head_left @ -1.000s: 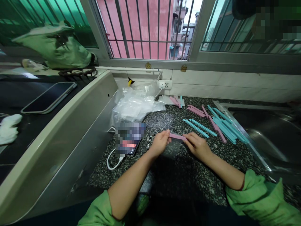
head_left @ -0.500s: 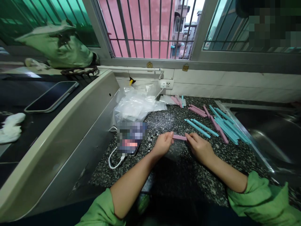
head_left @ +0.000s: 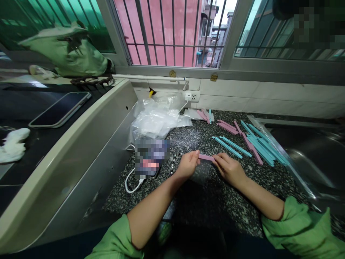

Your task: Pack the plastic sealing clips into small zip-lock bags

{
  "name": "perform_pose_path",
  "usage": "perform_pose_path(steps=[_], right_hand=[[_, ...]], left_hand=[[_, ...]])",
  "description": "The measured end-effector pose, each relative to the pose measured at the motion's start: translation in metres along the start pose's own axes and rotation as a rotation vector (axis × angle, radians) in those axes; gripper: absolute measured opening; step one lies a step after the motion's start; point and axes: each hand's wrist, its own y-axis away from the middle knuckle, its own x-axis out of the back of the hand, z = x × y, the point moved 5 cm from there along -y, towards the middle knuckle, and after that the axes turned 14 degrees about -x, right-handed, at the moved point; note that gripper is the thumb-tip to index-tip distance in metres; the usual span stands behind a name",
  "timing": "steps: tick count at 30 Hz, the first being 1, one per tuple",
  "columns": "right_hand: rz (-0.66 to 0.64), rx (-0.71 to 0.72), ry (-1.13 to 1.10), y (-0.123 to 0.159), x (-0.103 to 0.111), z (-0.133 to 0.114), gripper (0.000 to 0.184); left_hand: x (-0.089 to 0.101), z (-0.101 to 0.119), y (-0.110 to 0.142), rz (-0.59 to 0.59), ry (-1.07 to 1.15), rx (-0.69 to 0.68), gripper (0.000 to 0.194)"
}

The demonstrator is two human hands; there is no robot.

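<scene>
Between my two hands stretches a flat pink strip (head_left: 206, 157), held level above the counter. My left hand (head_left: 189, 163) pinches its left end with thumb and fingers. At the other end, my right hand (head_left: 228, 167) grips it the same way; the strip's ends are hidden in my fingers. Beyond my right hand lie loose blue strips (head_left: 231, 148) on the speckled stone. More blue strips (head_left: 265, 147) are heaped near the sink, beside several pink strips (head_left: 226, 127). A beaded bracelet (head_left: 171, 169), partly hidden, shows by my left wrist.
Clear plastic bags (head_left: 153, 120) are bunched at the back left, near a wall socket (head_left: 193, 96). A phone (head_left: 152, 158) on a white cable lies left of my left hand. The steel sink (head_left: 312, 158) is on the right. Another phone (head_left: 60, 109) rests on the raised left surface.
The whole view has shifted very slightly. Both hands keep their hold on the pink strip, with almost no other movement.
</scene>
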Motion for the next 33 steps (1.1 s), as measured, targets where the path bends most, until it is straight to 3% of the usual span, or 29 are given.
perform_pose_path(steps=[14, 26, 33], right_hand=[[0.045, 0.021, -0.063, -0.001, 0.005, -0.001, 0.017], [0.011, -0.031, -0.191, -0.003, 0.002, 0.003, 0.020], [0.061, -0.073, -0.311, -0.004, 0.003, 0.009, 0.016]], left_hand=[[-0.002, -0.003, 0.000, 0.028, 0.182, 0.070, 0.055], [0.002, -0.001, -0.002, 0.054, 0.130, 0.071, 0.054], [0.008, -0.002, -0.003, 0.098, 0.082, 0.086, 0.049]])
